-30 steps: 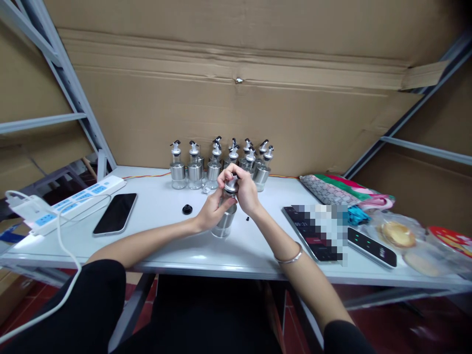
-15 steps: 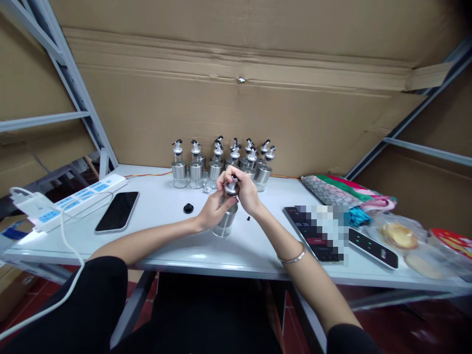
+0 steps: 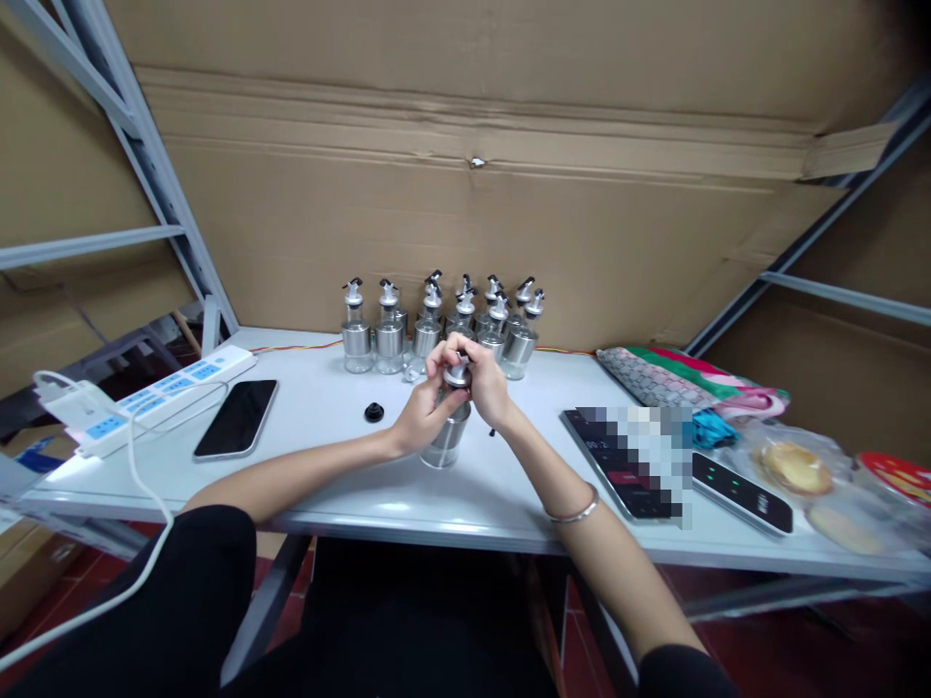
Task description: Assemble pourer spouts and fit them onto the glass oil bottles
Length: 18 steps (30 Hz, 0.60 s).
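Observation:
A glass oil bottle [image 3: 439, 450] with a metal sleeve stands upright near the front of the table. My left hand [image 3: 422, 415] is closed around its neck from the left, the thumb across the front. From the right, my right hand [image 3: 486, 380] grips the silver pour spout [image 3: 458, 374] on top, fingers curled over it. The fingers of both hands meet there and hide much of the spout. On the tabletop, left of the bottle, lies a round black cap [image 3: 373, 412]. A tiny black piece [image 3: 493, 432] rests beside my right wrist.
Several similar bottles [image 3: 389, 341] with spouts stand in rows at the back, before a cardboard wall [image 3: 327, 213]. Left are a phone [image 3: 237, 419] and a power strip [image 3: 175, 393]. To the right lie a larger phone [image 3: 618, 465], a white device [image 3: 742, 492], folded cloth [image 3: 698, 383] and bagged food [image 3: 796, 467].
The view has shifted slightly. Both hands keep their grip on the bottle and spout, with hardly any visible movement.

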Available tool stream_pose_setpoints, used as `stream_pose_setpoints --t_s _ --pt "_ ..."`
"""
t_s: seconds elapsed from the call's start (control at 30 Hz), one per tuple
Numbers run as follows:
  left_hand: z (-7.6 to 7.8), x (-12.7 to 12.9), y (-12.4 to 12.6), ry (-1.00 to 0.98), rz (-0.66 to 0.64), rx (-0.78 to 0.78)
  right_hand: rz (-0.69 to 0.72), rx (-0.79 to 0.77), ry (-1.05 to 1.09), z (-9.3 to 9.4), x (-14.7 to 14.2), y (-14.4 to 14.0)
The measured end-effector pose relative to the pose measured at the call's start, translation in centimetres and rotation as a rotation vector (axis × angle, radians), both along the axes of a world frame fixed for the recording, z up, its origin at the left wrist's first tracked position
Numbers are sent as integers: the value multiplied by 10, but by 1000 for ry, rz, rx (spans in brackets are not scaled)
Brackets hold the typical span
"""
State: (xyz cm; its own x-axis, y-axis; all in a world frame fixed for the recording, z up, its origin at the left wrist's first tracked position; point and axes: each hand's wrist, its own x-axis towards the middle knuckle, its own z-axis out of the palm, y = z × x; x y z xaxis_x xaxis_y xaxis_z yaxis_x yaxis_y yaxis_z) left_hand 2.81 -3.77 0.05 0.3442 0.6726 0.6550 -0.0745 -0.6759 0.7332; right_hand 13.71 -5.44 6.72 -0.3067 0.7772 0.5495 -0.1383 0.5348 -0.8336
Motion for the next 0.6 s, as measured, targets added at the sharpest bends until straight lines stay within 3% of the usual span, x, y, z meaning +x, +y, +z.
stream_pose_setpoints --t_s 0.13,0.27,0.43,0.5,0.6 --pt "7 -2 4 4 -16 -47 -11 -25 83 -2 3 12" --pt "32 -14 18 -53 31 -85 -174 -7 322 -12 14 37" --pt "73 -51 53 -132 294 81 -458 -29 464 -33 30 65" --pt "78 -69 71 -121 406 131 -514 -66 461 -41 35 70" --pt "72 -90 95 -88 572 151 -551 -101 434 -48 38 73"
